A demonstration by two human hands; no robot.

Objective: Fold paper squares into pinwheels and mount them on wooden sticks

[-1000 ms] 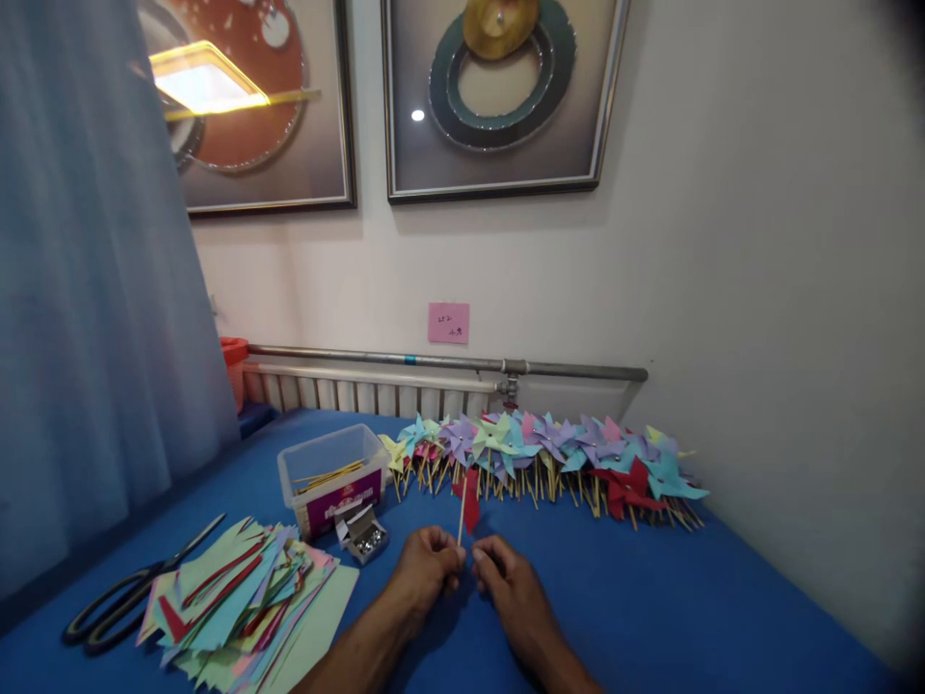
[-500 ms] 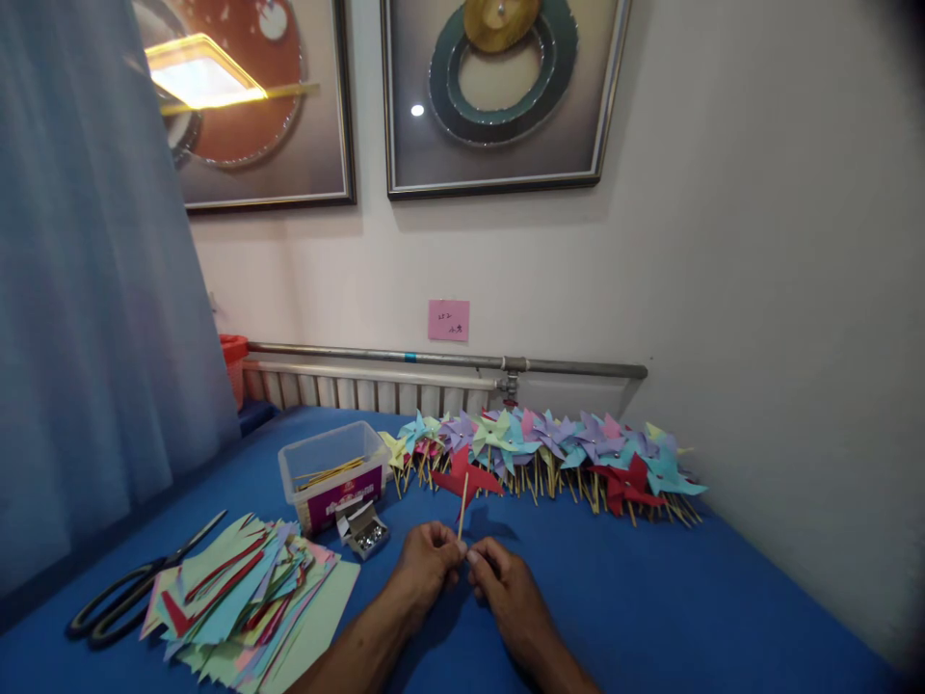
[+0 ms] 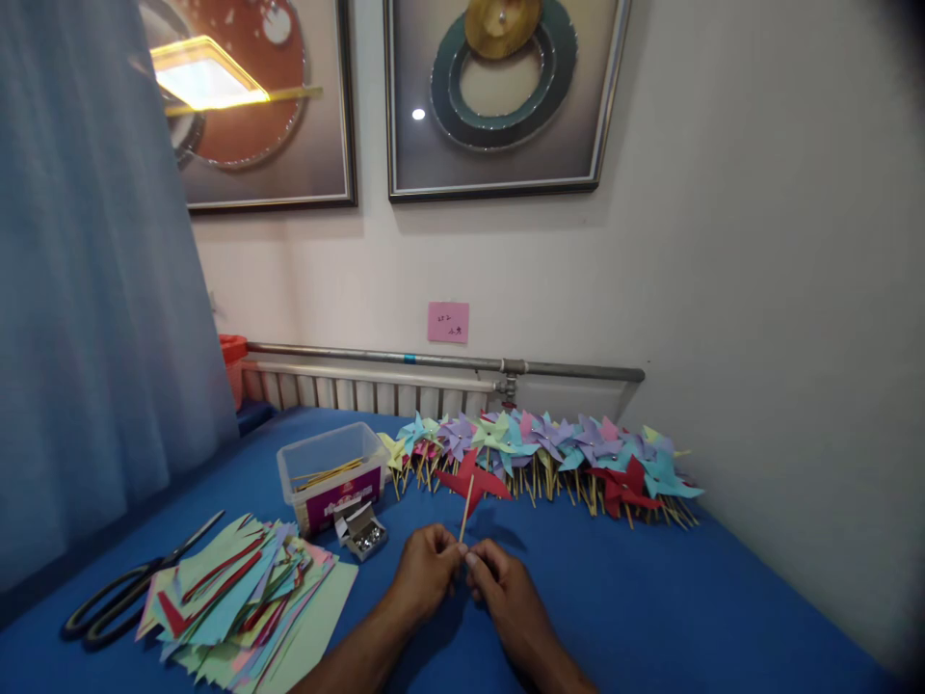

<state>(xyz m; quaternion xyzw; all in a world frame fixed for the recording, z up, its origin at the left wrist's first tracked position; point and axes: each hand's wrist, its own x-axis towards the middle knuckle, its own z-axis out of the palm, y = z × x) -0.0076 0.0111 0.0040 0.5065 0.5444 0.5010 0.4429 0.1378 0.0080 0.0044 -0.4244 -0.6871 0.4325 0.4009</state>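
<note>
At the near edge of the blue table (image 3: 650, 598), the foot of a thin stick (image 3: 464, 520) is pinched between the fingertips of the left hand (image 3: 426, 571) and the right hand (image 3: 500, 580). Both are closed on it and touch each other. The stick's long axis is held almost upright, tipped slightly right, so the red pinwheel (image 3: 473, 479) at its top stands just above and beyond both hands, equally near to each. Leftward lie a stack of cut paper (image 3: 246, 602) and scissors (image 3: 122, 600). Further back are a small box of metal bits (image 3: 363, 533) and a clear tub (image 3: 330, 472). Along the far edge a row of pinwheels (image 3: 564, 453) is laid, under a pipe (image 3: 448, 363), a pink note (image 3: 448, 322) and 2 framed pictures (image 3: 498, 96).
</note>
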